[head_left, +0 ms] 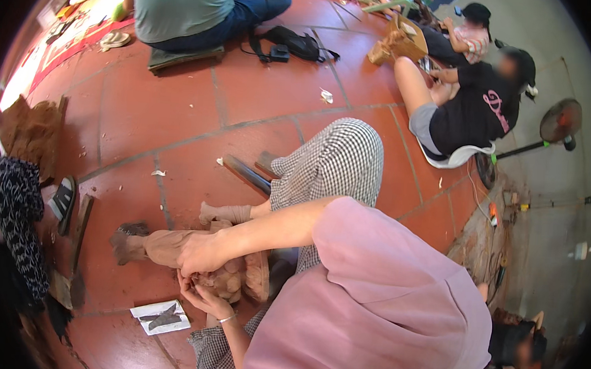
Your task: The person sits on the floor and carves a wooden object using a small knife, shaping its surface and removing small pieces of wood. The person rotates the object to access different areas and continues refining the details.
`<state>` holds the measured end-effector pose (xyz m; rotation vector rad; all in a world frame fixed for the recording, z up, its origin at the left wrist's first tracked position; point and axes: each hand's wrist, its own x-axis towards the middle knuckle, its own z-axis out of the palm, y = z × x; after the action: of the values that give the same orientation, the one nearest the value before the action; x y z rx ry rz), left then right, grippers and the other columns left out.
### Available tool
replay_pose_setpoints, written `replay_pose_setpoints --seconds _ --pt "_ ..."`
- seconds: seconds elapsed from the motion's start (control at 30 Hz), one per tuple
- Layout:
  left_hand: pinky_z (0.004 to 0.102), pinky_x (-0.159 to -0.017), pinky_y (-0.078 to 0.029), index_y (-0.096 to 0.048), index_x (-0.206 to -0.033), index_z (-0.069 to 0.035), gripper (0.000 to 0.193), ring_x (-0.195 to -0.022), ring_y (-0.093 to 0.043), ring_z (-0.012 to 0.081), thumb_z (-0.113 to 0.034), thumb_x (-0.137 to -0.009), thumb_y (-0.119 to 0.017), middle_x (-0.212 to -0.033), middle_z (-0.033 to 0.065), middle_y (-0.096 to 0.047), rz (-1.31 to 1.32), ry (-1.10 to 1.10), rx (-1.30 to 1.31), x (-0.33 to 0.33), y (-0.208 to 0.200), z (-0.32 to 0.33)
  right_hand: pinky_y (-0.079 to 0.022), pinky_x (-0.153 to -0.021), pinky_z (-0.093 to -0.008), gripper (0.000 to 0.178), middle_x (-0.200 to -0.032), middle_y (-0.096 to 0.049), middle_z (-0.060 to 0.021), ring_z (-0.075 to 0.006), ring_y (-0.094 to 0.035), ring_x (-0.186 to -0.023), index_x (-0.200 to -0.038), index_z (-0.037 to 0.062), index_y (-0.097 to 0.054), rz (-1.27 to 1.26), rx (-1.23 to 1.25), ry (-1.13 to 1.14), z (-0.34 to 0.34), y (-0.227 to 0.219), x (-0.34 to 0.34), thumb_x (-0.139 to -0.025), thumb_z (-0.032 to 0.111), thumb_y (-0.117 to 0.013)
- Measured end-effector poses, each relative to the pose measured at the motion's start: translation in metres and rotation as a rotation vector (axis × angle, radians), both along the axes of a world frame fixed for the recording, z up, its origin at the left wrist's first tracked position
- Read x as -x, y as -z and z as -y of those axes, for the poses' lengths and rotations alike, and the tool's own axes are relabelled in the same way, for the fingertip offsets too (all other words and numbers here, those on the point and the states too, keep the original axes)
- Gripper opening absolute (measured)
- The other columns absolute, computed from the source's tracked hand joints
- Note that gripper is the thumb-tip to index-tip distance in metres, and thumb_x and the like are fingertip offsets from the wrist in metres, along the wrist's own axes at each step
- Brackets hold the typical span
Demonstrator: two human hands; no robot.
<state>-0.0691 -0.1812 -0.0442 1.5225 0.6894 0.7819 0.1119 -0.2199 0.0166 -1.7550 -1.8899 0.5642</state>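
Observation:
A brown carved-looking piece point(225, 282), with rounded lumps on its surface, lies in front of my lap. My right hand point(203, 252) reaches over the top of it, fingers bent down and closed against it; anything small in those fingers is hidden. From the near side my left hand point(210, 302), with a bracelet at the wrist, curls its fingers round the piece's edge, close to the right fingertips. A long brown part point(163, 247) sticks out to the left beyond the right hand; whether it joins the piece I cannot tell. My sock-covered foot point(226, 213) rests just behind.
A white sheet with dark grey scraps point(162, 318) lies on the tiled floor. Leftward are a sandal point(62, 201), patterned cloth point(16, 215) and a wooden block point(31, 134). Other people sit ahead, near a black bag point(297, 44); a standing fan point(560, 123) is at right.

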Motion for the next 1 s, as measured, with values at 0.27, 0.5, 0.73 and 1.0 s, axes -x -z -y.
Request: replay_pose_setpoints --seconds 0.27,0.5,0.73,1.0 --pt "0.0391 -0.101 -0.045 -0.053 -0.124 0.007 0.047 -0.114 -0.055 0.0278 -0.035 -0.109 -0.039 -0.126 0.021 -0.055 -0.182 -0.164 -0.061 -0.006 -0.008 -0.002 -0.053 -0.071 -0.0422 0.012 -0.084 -0.063 -0.0061 -0.0286 -0.063 -0.092 -0.075 0.0126 -0.073 0.103 -0.421 0.25 -0.009 0.031 0.03 -0.071 0.023 -0.069" --pt "0.0379 -0.1 -0.045 -0.051 -0.128 0.006 0.048 -0.114 -0.055 0.0262 -0.037 -0.109 -0.04 -0.124 0.0192 -0.056 -0.21 -0.157 -0.07 -0.004 0.0 -0.007 -0.05 -0.083 -0.0414 0.011 -0.089 -0.062 -0.0012 -0.0238 -0.059 -0.097 -0.072 0.0157 -0.073 0.241 -0.373 0.258 -0.011 0.035 0.029 -0.07 0.025 -0.067" --pt "0.0398 -0.103 -0.045 -0.046 -0.131 0.005 0.046 -0.117 -0.055 0.0278 -0.035 -0.11 -0.038 -0.13 0.0193 -0.053 -0.135 -0.208 -0.038 -0.003 0.006 -0.007 -0.043 -0.1 -0.0455 0.02 -0.116 -0.062 -0.0028 -0.0262 -0.049 -0.126 -0.086 0.0157 -0.078 0.406 -0.255 0.375 0.001 0.011 0.035 -0.072 0.027 -0.068" --pt "0.0431 -0.107 -0.046 -0.043 -0.134 0.009 0.045 -0.125 -0.053 0.0312 -0.028 -0.108 -0.043 -0.136 0.0235 -0.052 -0.002 -0.183 0.082 -0.014 0.003 0.004 -0.04 -0.108 -0.055 0.026 -0.147 -0.05 -0.0105 -0.0345 -0.037 -0.143 -0.093 0.0173 -0.077 0.313 -0.123 0.436 0.012 0.004 0.031 -0.069 0.028 -0.074"
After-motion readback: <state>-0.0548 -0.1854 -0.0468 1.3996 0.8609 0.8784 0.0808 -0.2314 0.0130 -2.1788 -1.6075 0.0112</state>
